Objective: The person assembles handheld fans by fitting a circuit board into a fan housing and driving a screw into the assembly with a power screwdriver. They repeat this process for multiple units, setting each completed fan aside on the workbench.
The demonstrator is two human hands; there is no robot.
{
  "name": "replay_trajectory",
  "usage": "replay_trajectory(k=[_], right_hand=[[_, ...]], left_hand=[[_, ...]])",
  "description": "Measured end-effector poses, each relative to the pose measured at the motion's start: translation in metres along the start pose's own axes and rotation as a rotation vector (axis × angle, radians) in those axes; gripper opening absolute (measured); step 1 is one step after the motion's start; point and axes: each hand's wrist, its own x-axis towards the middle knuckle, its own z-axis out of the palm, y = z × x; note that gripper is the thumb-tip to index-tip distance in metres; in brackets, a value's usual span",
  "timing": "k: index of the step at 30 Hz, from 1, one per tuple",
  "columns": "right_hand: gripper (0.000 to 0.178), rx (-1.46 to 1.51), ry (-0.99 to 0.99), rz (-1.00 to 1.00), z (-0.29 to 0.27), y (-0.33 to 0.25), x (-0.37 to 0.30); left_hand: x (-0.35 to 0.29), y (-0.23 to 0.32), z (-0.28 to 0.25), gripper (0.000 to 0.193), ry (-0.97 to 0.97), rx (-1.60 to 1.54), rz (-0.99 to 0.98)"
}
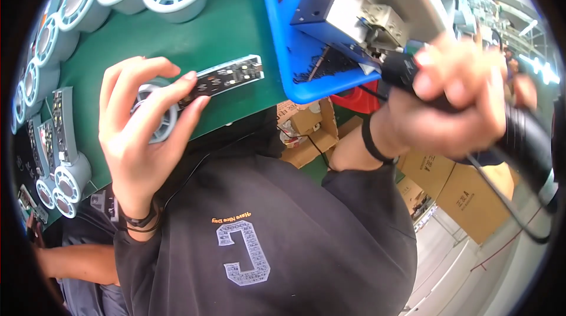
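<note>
My L hand [138, 112], half-curled, pinches a pale-grey plastic housing w/ a round end [167, 126] and a long, narrow black circuit board [233, 75], above the green tabletop [236, 15]. My R hand [454, 103], blurred, wraps round a black cylindrical power driver [523, 142], nose by the silver front of a grey metal box [321, 6] in the blue plastic tray [299, 95]. Prob. screw pick-up; can't tell if bit's loaded. Next move calls for a steady R wrist, firm L grip, board face up.
</note>
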Motion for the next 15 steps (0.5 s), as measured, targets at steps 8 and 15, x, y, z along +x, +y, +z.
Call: replay_trajectory(k=[8, 15], right_hand=[[0.019, -0.182, 0.181, -0.183, -0.009, 0.006, 0.0], [0.018, -0.19, 0.011, -0.036, -0.004, 0.012, 0.011]], left_hand=[[-0.029, 0.0, 0.021, 0.054, 0.252, -0.162, -0.217], [-0.04, 0.0, 0.031, 0.063, 0.328, -0.333, -0.349]])
